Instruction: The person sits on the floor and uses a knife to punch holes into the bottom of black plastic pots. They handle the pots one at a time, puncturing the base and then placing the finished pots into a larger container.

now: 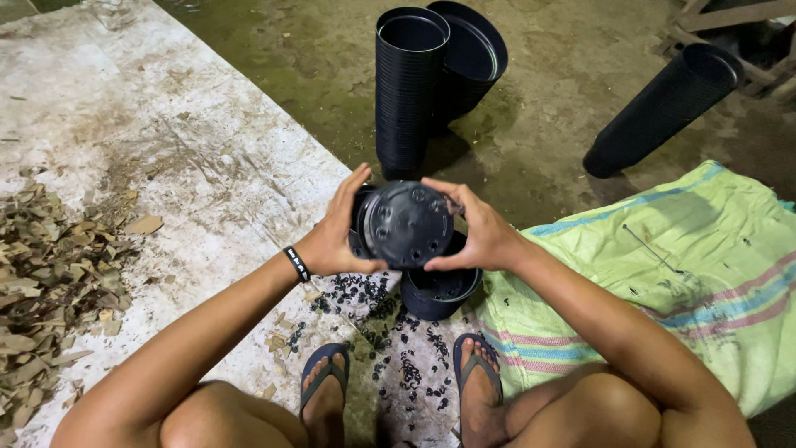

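One head-worn camera looks steeply down, close over the squatting person's arms, knees and feet

The pot (408, 224) between the hands is black plastic, smooth with a dull sheen, like the stacked pots (406, 91). The slab (166, 141) is rough, stained concrete. The sack (705, 257) is woven, matt plastic cloth. The sandals (325, 373) look rubbery.
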